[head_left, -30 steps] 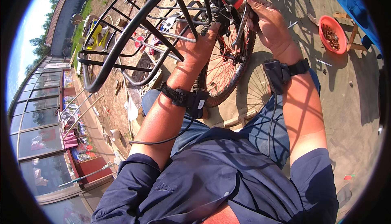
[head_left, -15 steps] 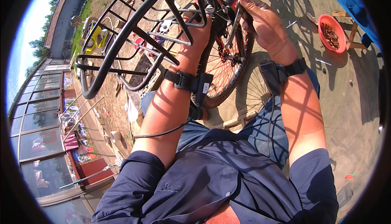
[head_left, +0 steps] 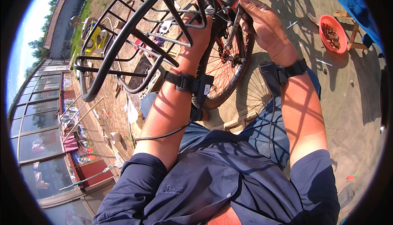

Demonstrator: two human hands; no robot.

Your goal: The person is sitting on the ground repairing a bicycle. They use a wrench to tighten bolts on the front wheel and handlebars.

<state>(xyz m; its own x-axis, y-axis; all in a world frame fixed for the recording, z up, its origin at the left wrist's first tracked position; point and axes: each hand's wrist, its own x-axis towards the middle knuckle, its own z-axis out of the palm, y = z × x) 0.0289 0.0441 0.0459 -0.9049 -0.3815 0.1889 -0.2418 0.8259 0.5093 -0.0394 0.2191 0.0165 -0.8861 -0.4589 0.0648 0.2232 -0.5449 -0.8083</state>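
A bicycle stands before me, its wheel with a dark tyre (head_left: pixel 240 70) and red spokes below my hands. A black metal rack or basket frame (head_left: pixel 116 52) juts from it to the upper left. My right hand (head_left: pixel 264 26) is closed on a silver wrench (head_left: pixel 233 30), thumb pressed along its upper end. The wrench's lower end hangs beside the wheel. My left hand (head_left: pixel 199 34) reaches behind the frame's bars at the bicycle's left side. Bars and shadow hide its fingers, so its grip does not show.
A pink-red bowl (head_left: pixel 323 18) of small rusty metal parts sits on the right, beside a wooden stool leg (head_left: pixel 354 32) and blue cloth (head_left: pixel 356 6). White sticks (head_left: pixel 324 62) lie on the ground. At far left is a glazed building (head_left: pixel 41 120); clutter with a yellow item (head_left: pixel 92 42) lies nearer.
Both hands stay almost in place, the wrench still in the right hand. The rack frame and the view shift very slightly.
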